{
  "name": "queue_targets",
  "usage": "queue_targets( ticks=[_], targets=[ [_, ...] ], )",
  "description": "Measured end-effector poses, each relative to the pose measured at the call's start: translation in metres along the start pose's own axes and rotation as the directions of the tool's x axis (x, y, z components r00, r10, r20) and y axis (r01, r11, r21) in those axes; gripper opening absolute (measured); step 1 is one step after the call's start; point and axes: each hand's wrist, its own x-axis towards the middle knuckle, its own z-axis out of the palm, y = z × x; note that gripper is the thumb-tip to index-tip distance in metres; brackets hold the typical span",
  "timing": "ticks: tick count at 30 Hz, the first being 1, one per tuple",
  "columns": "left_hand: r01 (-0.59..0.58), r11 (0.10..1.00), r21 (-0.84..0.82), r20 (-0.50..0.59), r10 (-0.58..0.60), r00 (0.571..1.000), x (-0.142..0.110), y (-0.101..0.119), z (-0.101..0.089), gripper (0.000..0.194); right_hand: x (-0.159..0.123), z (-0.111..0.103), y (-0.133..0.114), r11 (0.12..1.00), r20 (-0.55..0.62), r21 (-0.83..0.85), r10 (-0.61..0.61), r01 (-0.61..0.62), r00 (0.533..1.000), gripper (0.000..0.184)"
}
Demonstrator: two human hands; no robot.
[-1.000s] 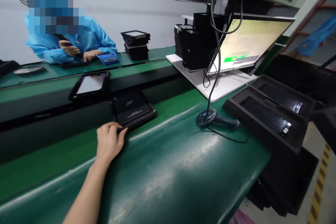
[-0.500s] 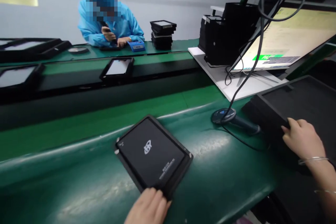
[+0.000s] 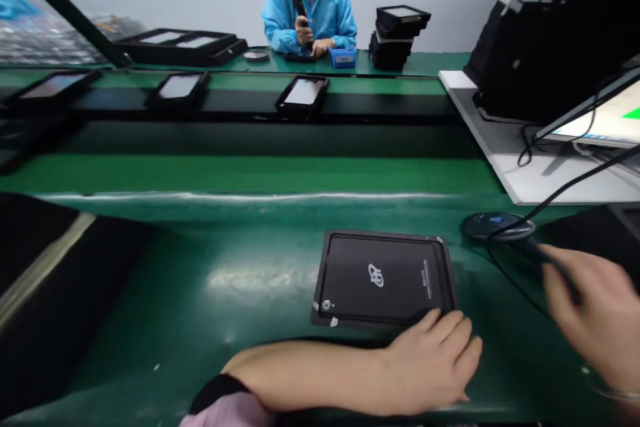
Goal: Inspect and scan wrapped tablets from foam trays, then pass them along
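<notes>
Head view: a black tablet (image 3: 384, 278) lies back-up, low and right of centre on the green table (image 3: 200, 280). The left hand (image 3: 430, 363) rests fingers together against its near edge, steadying it. The right hand (image 3: 597, 317), blurred at lower right, spreads its fingers near the scanner (image 3: 495, 225)

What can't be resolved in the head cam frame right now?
- Right hand: motion-blurred and cut by the right edge; whether it grips anything is unclear.
- Scanner: handle smeared behind that hand.
- Tablet: small print beside the logo too small to read; near corner covered by the left hand.
- Monitor: mostly cut by the right edge, text illegible.
- Far co-worker: item in hands too small to identify.
</notes>
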Motion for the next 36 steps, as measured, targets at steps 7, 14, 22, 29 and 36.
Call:
queue_targets(
  ticks=[7, 14, 22, 29, 36],
  targets=[
    [0.556, 0.811, 0.185, 0.028, -0.569, 0.822, -0.085, -0.028, -0.016, 0.08, 0.061, 0.07, -0.132, 0.848, 0.262, 0.315, -0.509, 0.425, 0.82, 0.027],
    [0.764, 0.633, 0.125, -0.099, -0.758, 0.644, -0.113, -0.026, 0.006, 0.124, 0.065, 0.087, -0.159, 0.919, 0.341, 0.189, -0.393, 0.347, 0.854, 0.036],
    [0.784, 0.609, 0.12, -0.142, -0.771, 0.62, -0.107, -0.018, 0.01, 0.135, 0.074, 0.089, -0.159, 0.918, 0.417, 0.299, -0.371, 0.26, 0.83, 0.033],
    [0.784, 0.577, -0.229, -0.186, -0.816, 0.547, -0.119, -0.016, 0.012, 0.122, 0.087, 0.044, -0.148, 0.851, 0.509, 0.481, -0.468, 0.211, 0.723, 0.024],
    [0.429, -0.151, -0.891, 0.23, -0.963, 0.139, -0.124, -0.055, -0.043, 0.056, 0.073, -0.004, -0.148, 0.638, -0.154, 0.475, -0.618, 0.606, 0.771, 0.015]
  ],
)
